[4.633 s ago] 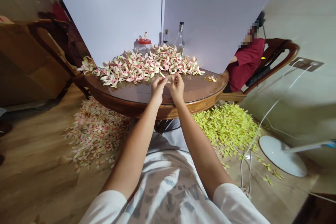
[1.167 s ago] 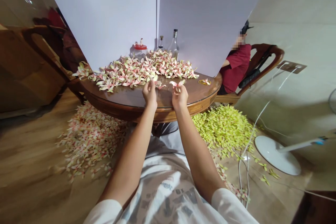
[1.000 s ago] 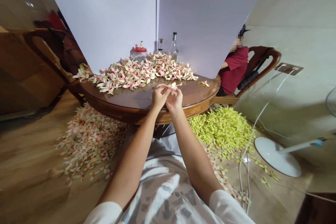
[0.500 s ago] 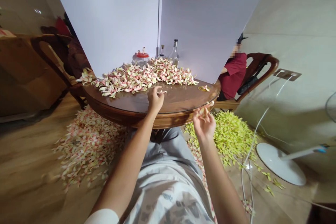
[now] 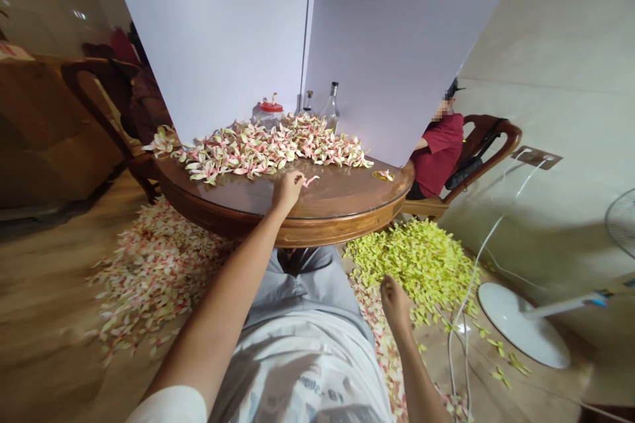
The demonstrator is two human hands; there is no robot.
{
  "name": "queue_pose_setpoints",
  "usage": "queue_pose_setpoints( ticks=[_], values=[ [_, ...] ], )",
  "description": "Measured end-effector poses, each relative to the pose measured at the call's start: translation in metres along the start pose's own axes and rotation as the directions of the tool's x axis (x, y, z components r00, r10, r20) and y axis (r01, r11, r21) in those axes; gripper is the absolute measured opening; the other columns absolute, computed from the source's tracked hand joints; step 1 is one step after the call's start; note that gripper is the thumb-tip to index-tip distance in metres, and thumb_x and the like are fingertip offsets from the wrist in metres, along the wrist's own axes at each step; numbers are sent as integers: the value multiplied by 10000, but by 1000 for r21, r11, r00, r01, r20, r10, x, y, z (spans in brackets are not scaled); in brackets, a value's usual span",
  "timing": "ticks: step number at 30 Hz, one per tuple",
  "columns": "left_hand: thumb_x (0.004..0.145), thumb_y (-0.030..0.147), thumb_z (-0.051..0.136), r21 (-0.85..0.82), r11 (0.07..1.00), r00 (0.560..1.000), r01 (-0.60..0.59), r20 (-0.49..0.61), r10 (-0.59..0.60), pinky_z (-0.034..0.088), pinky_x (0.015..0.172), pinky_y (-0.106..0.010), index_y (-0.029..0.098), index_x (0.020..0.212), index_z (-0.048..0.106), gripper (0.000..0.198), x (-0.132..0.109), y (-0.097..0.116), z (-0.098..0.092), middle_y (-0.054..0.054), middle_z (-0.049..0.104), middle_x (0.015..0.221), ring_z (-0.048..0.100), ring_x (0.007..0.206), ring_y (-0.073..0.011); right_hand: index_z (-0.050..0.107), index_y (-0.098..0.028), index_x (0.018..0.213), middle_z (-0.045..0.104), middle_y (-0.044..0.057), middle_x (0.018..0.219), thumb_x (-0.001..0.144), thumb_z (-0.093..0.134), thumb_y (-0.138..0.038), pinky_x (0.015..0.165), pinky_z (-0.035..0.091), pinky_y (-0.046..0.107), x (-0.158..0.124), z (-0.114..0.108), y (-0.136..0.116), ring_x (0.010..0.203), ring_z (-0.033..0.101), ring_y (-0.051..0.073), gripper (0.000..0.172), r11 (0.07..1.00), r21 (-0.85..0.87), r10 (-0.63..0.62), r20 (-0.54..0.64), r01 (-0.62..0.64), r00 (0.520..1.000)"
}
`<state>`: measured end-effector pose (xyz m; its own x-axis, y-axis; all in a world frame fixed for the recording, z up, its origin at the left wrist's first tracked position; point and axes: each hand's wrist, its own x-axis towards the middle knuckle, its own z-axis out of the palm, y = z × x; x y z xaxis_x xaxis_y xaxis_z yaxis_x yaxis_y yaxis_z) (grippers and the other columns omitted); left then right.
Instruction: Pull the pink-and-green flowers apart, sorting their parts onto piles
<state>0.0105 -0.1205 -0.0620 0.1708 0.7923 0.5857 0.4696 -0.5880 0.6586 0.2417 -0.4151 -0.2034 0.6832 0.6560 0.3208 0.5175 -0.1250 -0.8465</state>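
Observation:
My left hand [image 5: 286,188] rests on the round wooden table [image 5: 347,215], fingers curled, pinching a small pink flower piece [image 5: 310,180]. Just beyond it lies a long heap of pink and cream flowers [image 5: 268,145]. My right hand [image 5: 395,301] hangs low beside my right thigh, off the table, above the floor at the near edge of a yellow-green pile of flower parts [image 5: 421,258]. I see only its back; the fingers do not show clearly.
Pink-white petals [image 5: 149,271] cover the floor at left. Behind the flowers stand a red-lidded jar [image 5: 270,110], glass bottles [image 5: 331,104] and a white folding board [image 5: 238,39]. At right, a person in a red shirt [image 5: 439,153] sits on a chair beside a fan base [image 5: 523,325] and white cable [image 5: 466,291].
My hands were together at the table edge working a flower. The right hand then swung off to the right and dropped beside my thigh; the left stayed on the table.

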Motion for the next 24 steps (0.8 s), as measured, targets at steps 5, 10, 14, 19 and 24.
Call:
queue_pose_setpoints(
  ticks=[5,10,14,19,24],
  values=[
    [853,221,700,-55,998,998,14,-66,-17,517,701,-276,173,942,694,101,-16,11,-6,-53,748,785,699,720,-190,665,-204,1065,724,98,1012,898,566,-472,842,540,366,85,66,-129,877,672,226,331,920,210,-358,102,332,928],
    [850,132,660,-55,998,999,-43,-32,42,537,805,-317,183,979,705,146,-28,10,-8,-85,762,901,714,854,-223,677,-216,990,730,45,898,843,670,-492,749,545,292,117,143,-210,806,691,198,312,815,451,-529,320,364,786],
    [853,101,627,-98,991,993,-88,73,95,547,853,-316,203,955,723,173,-26,6,-8,-65,761,916,715,880,-209,625,-206,935,701,32,854,819,674,-519,705,531,291,127,164,-200,748,675,185,337,810,537,-457,325,236,828],
    [814,85,657,-222,974,977,-52,191,96,572,871,-299,182,1001,727,223,-19,-2,-5,-67,763,1006,728,936,-195,642,-181,818,688,39,762,741,706,-566,704,521,300,139,164,-187,718,630,180,398,792,605,-376,386,76,843],
    [822,111,631,-295,955,973,30,225,39,596,806,-294,164,989,722,198,-16,-9,-2,-61,771,917,745,844,-184,648,-179,780,660,14,689,706,736,-538,692,503,296,144,171,-186,671,592,158,378,755,656,-332,394,-9,857]
  ],
)
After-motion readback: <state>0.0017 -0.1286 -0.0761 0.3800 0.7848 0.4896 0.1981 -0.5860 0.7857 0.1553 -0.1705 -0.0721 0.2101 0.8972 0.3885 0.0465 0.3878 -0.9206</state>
